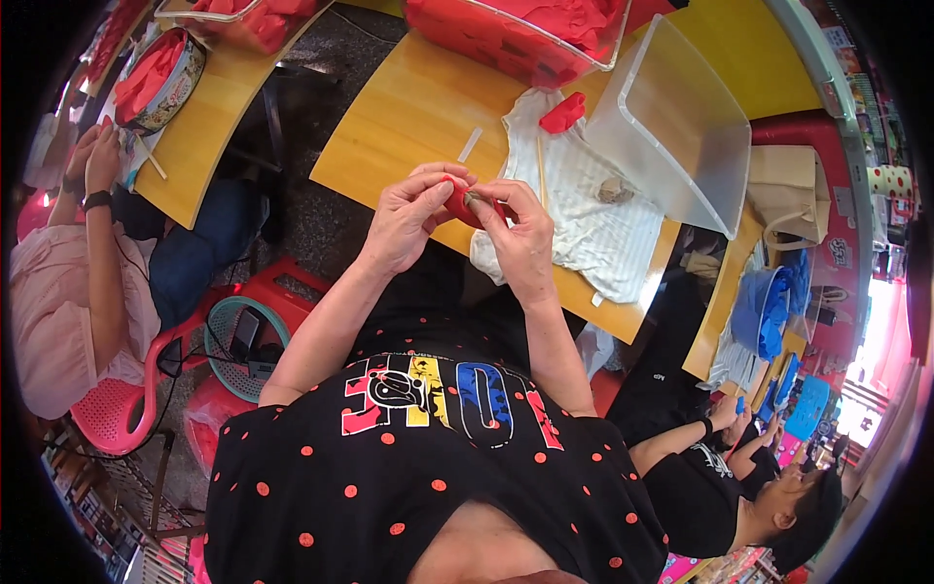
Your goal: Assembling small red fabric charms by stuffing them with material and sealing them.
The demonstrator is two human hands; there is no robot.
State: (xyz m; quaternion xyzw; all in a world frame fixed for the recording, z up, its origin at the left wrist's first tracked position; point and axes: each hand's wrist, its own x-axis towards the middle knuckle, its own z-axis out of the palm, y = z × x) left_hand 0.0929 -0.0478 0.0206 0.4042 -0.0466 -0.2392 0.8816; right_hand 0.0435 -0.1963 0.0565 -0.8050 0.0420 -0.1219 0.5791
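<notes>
Above the table's near edge, my two hands meet over a small red piece (457, 202) that looks like cloth. My left hand (404, 219) pinches its left side between thumb and fingers. With thumb and fingertips, my right hand (522, 238) grips the other side, where a small brownish lump (472, 198) shows against the red. What the lump is I cannot make out. Beyond my hands a white striped cloth (608, 253) lies on the wooden table (389, 127). On it rest a thin wooden stick (542, 175), a brownish clump (613, 191) and another red piece (562, 114).
A tilted clear plastic bin (671, 136) stands at the table's right. Behind is a clear tub (525, 34) full of red pieces. A white strip (470, 144) lies on the wood. Co-workers sit left (88, 263) and right (700, 487); a red stool (282, 292) is at left.
</notes>
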